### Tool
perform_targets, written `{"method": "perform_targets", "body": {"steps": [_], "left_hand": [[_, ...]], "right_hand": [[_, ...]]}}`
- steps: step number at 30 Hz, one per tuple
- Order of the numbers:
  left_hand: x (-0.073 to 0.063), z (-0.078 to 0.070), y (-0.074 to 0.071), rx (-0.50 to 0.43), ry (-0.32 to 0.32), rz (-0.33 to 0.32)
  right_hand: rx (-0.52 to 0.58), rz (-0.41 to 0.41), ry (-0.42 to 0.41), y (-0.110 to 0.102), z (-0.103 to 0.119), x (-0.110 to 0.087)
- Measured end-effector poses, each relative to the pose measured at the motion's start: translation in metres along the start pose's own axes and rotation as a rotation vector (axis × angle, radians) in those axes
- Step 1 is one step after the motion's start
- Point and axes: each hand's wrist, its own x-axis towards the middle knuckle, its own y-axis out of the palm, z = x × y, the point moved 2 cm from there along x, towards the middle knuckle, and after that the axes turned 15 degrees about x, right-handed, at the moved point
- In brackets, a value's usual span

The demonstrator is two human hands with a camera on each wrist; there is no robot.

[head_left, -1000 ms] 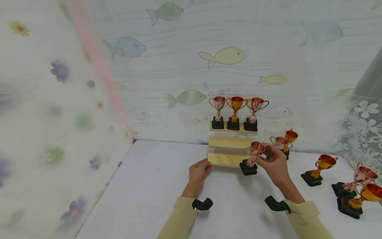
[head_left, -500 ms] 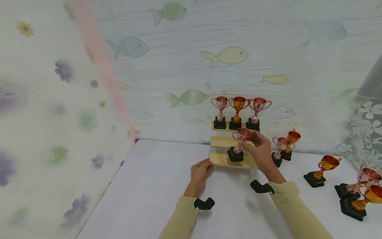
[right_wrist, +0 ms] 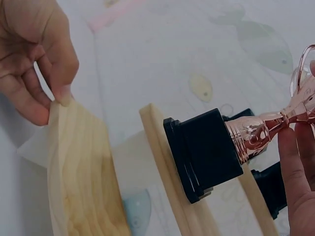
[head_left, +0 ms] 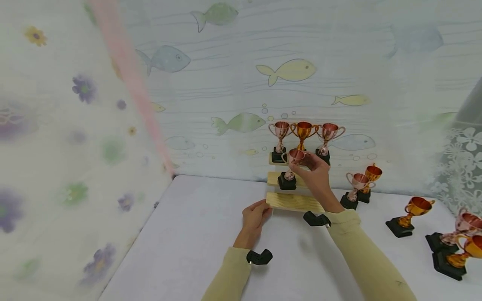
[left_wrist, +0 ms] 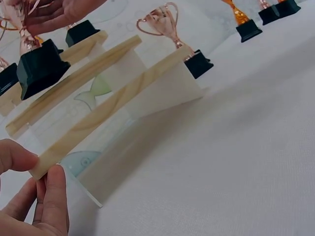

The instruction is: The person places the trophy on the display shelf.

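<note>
My right hand (head_left: 316,177) pinches a rose-gold trophy cup (head_left: 288,182) by its stem and bowl, upright and with its black base down. In the head view that base is in front of the middle board (head_left: 275,178) of a three-step wooden display stand; whether they touch I cannot tell. My left hand (head_left: 255,219) pinches the left end of the lowest board (head_left: 293,202), thumb on top and fingers beneath in the left wrist view. On the top step stand a rose-gold trophy (head_left: 281,130), a gold trophy (head_left: 303,129), partly covered, and another rose-gold trophy (head_left: 329,131).
Right of the stand, a rose-gold trophy (head_left: 350,201) and a gold trophy (head_left: 373,172) stand close together. Nearer on the white tabletop (head_left: 203,225) are a gold trophy (head_left: 419,205) and another pair at the right edge. A fish-printed cloth (head_left: 226,75) hangs behind.
My right hand has carried the rose-gold trophy leftward and up, from the lowest board's right end to the middle board. The left hand keeps its grip on the lowest board.
</note>
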Motion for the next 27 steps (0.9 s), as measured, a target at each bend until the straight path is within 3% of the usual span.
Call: {"method": "perform_targets", "body": {"steps": [6,13,17,27], "left_hand": [[0.0,-0.001,0.001,-0.01,-0.004,-0.011],[0.001,0.001,0.0,-0.004,-0.005,-0.015],[0.001,0.0,0.0,-0.011,0.001,-0.016],[0.002,0.001,-0.001,-0.009,-0.004,-0.014]], "right_hand": [[-0.033,0.008,-0.003,0.008,-0.005,0.01],[-0.115,0.045,-0.044,0.027,0.019,0.009],[-0.128,0.041,-0.051,0.034,0.021,0.011],[-0.099,0.04,-0.041,0.032,-0.012,0.024]]}}
